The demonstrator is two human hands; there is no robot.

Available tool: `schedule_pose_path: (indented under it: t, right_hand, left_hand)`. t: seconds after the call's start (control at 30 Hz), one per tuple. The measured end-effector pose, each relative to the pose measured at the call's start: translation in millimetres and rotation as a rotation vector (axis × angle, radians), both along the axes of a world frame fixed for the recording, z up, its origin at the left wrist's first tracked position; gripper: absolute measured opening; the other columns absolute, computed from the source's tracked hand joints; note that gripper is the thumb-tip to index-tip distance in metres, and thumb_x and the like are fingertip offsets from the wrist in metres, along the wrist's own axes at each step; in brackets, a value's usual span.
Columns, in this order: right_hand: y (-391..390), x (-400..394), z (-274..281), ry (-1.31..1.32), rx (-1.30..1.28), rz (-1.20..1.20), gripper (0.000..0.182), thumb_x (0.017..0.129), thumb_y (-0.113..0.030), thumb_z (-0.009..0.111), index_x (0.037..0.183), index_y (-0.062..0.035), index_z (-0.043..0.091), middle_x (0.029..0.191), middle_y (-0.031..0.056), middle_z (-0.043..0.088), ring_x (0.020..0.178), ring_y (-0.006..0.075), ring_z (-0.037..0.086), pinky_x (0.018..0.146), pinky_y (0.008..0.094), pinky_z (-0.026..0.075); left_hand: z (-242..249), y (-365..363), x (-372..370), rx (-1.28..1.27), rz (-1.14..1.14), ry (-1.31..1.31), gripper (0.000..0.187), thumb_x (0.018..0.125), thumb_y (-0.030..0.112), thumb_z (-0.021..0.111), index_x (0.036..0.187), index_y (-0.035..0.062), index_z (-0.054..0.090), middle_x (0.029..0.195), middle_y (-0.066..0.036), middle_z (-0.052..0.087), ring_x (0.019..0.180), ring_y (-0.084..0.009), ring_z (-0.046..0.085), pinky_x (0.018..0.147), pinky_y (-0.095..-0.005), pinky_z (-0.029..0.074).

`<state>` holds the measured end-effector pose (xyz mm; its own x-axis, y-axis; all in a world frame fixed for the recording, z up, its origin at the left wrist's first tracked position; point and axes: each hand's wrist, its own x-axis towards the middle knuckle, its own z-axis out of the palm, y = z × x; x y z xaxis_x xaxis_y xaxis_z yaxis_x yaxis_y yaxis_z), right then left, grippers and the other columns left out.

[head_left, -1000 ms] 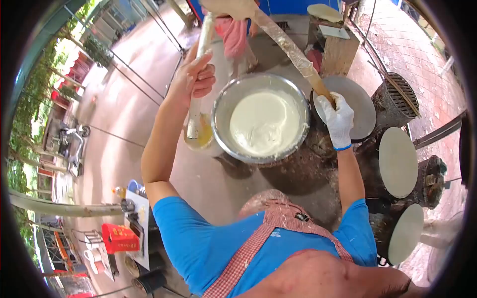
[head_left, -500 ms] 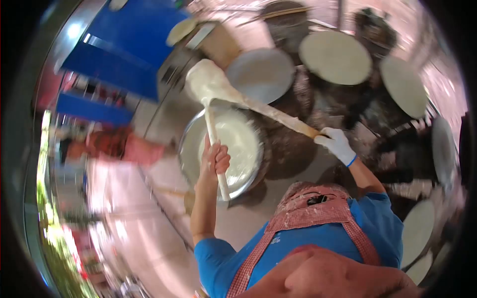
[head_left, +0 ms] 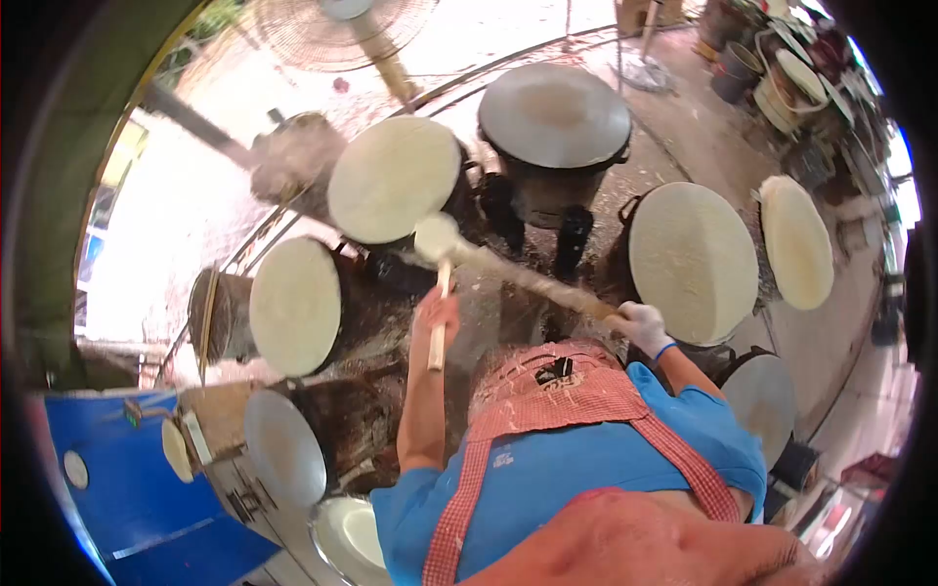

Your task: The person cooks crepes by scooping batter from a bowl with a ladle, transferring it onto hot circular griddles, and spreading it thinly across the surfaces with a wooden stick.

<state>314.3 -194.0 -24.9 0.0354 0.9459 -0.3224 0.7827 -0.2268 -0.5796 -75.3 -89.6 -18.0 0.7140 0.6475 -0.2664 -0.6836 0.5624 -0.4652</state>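
Observation:
My left hand [head_left: 438,311], bare, is wrapped round a pale wooden stick [head_left: 437,349] whose top end meets a batter-coated ladle head [head_left: 436,237]. The ladle's long handle [head_left: 537,283] runs down to the right into my right hand [head_left: 640,325], which wears a white glove and is closed on its end. Behind the ladle head lies a round griddle covered with pale batter [head_left: 395,179]. Right of my right hand is another batter-covered griddle [head_left: 693,263].
A bare grey griddle [head_left: 554,114] stands ahead, with a coated griddle [head_left: 295,307] and a bare one [head_left: 284,447] at left. The batter basin [head_left: 327,532] is at the lower left, near a blue table [head_left: 147,508]. A fan [head_left: 342,24] stands at the top.
The view has swung round, so the basin now sits low at the left and more griddles show. Both hands have carried the ladle and stick away from above the basin, keeping their grips.

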Motion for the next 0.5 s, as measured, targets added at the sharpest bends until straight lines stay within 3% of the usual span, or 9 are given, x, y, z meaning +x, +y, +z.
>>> schedule_pose_path:
  t: [0.03, 0.1, 0.17, 0.23, 0.3, 0.33, 0.4, 0.47, 0.5]
  right_hand:
    - [1.5, 26.5, -16.5, -0.153, 0.134, -0.073, 0.035, 0.076, -0.042, 0.059, 0.08, -0.0075, 0.064, 0.07, 0.0153, 0.062, 0.068, 0.0313, 0.061, 0.06, 0.0359, 0.047]
    - [16.2, 40.0, 13.2, -0.282, 0.152, -0.342, 0.035, 0.076, -0.041, 0.059, 0.082, -0.0067, 0.064, 0.071, 0.0178, 0.061, 0.071, 0.0332, 0.061, 0.061, 0.0366, 0.047]
    - [39.7, 52.9, 25.8, -0.182, 0.164, -0.507, 0.034, 0.077, -0.039, 0.06, 0.084, -0.0065, 0.064, 0.072, 0.019, 0.061, 0.072, 0.0338, 0.06, 0.062, 0.0374, 0.047]
    - [71.4, 54.8, 32.0, -0.069, 0.202, -0.669, 0.032, 0.077, -0.037, 0.06, 0.086, -0.0064, 0.064, 0.074, 0.0202, 0.06, 0.072, 0.0343, 0.06, 0.063, 0.0383, 0.047]
    - [108.2, 44.6, 34.9, 0.119, 0.803, -0.64, 0.028, 0.078, -0.032, 0.059, 0.091, -0.0076, 0.062, 0.075, 0.0201, 0.06, 0.072, 0.0348, 0.06, 0.065, 0.04, 0.046]
    - [125.7, 37.8, 41.9, 0.117, 0.83, -0.661, 0.028, 0.078, -0.032, 0.059, 0.091, -0.0076, 0.062, 0.075, 0.0201, 0.06, 0.072, 0.0348, 0.06, 0.065, 0.04, 0.046]
    - [161.9, 27.1, 59.0, -0.126, 0.643, -0.507, 0.029, 0.079, -0.029, 0.058, 0.102, -0.0119, 0.061, 0.074, 0.0185, 0.061, 0.071, 0.034, 0.06, 0.064, 0.0394, 0.047]
    - [200.7, 27.0, 26.1, -0.281, 0.53, -0.522, 0.028, 0.08, -0.026, 0.056, 0.105, -0.0141, 0.06, 0.074, 0.018, 0.061, 0.068, 0.0325, 0.06, 0.061, 0.0396, 0.046]
    - [216.5, 28.5, 4.7, -0.432, 0.391, -0.495, 0.029, 0.081, -0.024, 0.055, 0.108, -0.0162, 0.06, 0.075, 0.0176, 0.061, 0.064, 0.031, 0.06, 0.058, 0.0398, 0.046]
  left_hand:
    - [-1.1, 41.4, 22.8, 0.062, -0.124, -0.034, 0.028, 0.093, 0.018, 0.041, 0.115, 0.0017, 0.048, 0.056, 0.0, 0.033, 0.041, -0.0088, 0.034, 0.035, -0.0214, 0.033]
    - [15.5, 117.1, 66.9, 0.269, -0.291, 0.219, 0.02, 0.092, 0.016, 0.043, 0.108, 0.0089, 0.052, 0.056, 0.001, 0.033, 0.039, -0.0081, 0.031, 0.032, -0.0205, 0.028]
    - [26.2, 182.8, 112.3, 0.296, -0.453, 0.099, 0.016, 0.09, 0.015, 0.048, 0.105, 0.0182, 0.049, 0.055, 0.002, 0.032, 0.037, -0.0066, 0.028, 0.029, -0.019, 0.023]
    - [56.5, 235.4, 160.3, 0.638, -0.432, 0.756, 0.02, 0.088, 0.017, 0.05, 0.104, 0.0235, 0.041, 0.055, 0.002, 0.031, 0.036, -0.006, 0.026, 0.03, -0.0189, 0.021]
    - [42.4, 294.6, 199.9, 0.877, -0.505, 0.94, 0.028, 0.086, 0.015, 0.051, 0.106, 0.0254, 0.035, 0.054, 0.003, 0.029, 0.036, -0.0069, 0.026, 0.031, -0.0206, 0.021]
    - [45.8, 311.5, 222.7, 0.797, -0.529, 1.054, 0.028, 0.086, 0.013, 0.049, 0.107, 0.023, 0.034, 0.052, 0.002, 0.027, 0.035, -0.0086, 0.025, 0.031, -0.0229, 0.022]
    - [37.6, 337.5, 263.9, 0.814, -0.574, 1.079, 0.03, 0.084, 0.011, 0.048, 0.108, 0.0216, 0.035, 0.052, 0.001, 0.028, 0.034, -0.0096, 0.026, 0.031, -0.024, 0.023]
    - [7.1, 363.2, 284.4, 0.812, -0.643, 1.11, 0.031, 0.082, 0.008, 0.048, 0.108, 0.0201, 0.035, 0.052, -0.001, 0.03, 0.034, -0.0106, 0.028, 0.03, -0.025, 0.023]
    - [-17.2, 376.9, 290.3, 1.041, -0.553, 1.325, 0.037, 0.081, 0.007, 0.046, 0.114, 0.0202, 0.036, 0.054, -0.004, 0.037, 0.037, -0.0151, 0.037, 0.033, -0.0291, 0.03]
